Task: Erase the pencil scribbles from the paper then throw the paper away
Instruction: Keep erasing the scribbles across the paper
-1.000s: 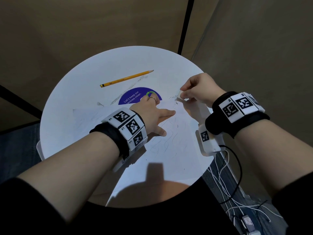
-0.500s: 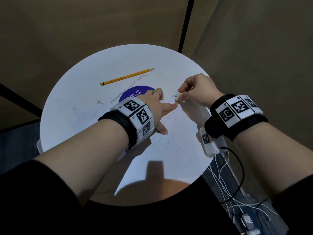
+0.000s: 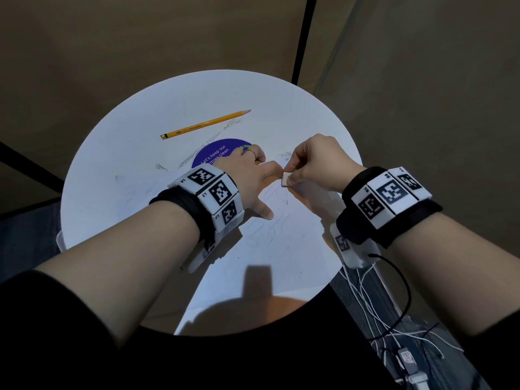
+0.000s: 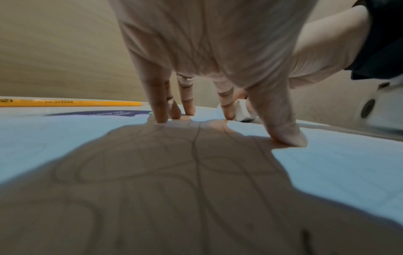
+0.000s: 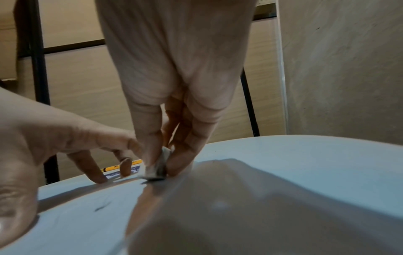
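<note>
Two hands on the job, one sheet, one eraser, one pencil. Left hand (image 3: 250, 178) spread flat, straight fingertips (image 4: 160, 113) and thumb pressing the paper (image 3: 270, 249) down; nothing gripped. Right hand (image 3: 312, 161) pinching the eraser (image 3: 286, 182) between thumb and fingers, clamped tight, lower edge down on the sheet, at 3 o'clock of the left index finger and just beside it. Same pinch confirmed in the right wrist view: eraser (image 5: 157, 165) grey and smudged at its base, touching the paper (image 5: 283, 172).

Paper lying on the round white table (image 3: 118, 153), covering the half from centre to 6 o'clock, near edge overhanging the rim. Erasing judged partly done: faint grey traces only at 9 o'clock of the left wrist; clear pencil scribbles (image 3: 270, 232) left at centre, from the thumb toward 6 o'clock, more loops visible under the palm in the left wrist view. Eraser crumbs (image 3: 197, 156) scattered at 11 to 12 o'clock of the hands. Disposal not yet begun; no bin in view.

Count: 1 paper, 1 eraser, 1 yellow pencil (image 3: 205, 124) lying idle at 12 o'clock on the table, well apart from both hands, 1 purple round sticker (image 3: 216, 153) partly hidden by the left hand. Ring on one left finger.
</note>
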The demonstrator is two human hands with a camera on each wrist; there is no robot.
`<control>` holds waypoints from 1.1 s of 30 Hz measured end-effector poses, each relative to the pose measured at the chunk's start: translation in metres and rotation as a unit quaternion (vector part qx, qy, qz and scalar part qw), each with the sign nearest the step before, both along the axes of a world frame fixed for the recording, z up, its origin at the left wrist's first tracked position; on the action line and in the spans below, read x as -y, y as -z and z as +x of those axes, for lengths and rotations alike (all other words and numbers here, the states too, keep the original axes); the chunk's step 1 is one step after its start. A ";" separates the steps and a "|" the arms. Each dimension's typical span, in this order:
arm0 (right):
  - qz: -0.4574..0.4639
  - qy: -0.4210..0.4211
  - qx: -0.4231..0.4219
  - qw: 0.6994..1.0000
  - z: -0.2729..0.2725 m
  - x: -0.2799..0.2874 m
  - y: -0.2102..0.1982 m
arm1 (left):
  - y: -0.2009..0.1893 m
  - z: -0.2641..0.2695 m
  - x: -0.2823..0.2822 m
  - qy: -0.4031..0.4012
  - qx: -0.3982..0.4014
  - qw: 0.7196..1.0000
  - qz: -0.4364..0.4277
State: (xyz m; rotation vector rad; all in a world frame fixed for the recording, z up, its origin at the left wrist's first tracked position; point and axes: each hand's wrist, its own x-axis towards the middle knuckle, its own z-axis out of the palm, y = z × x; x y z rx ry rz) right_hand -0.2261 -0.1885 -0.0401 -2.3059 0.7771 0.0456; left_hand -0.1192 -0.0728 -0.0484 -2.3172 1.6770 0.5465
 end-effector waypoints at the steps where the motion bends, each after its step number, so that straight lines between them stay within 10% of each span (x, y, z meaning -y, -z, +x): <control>1: 0.004 0.005 0.002 1.000 0.000 -0.001 0.000 | 0.000 0.000 0.000 -0.002 -0.002 1.000 -0.001; 33: -0.004 0.049 0.017 0.999 0.014 0.000 0.006 | -0.004 -0.005 -0.003 -0.051 -0.013 0.998 -0.017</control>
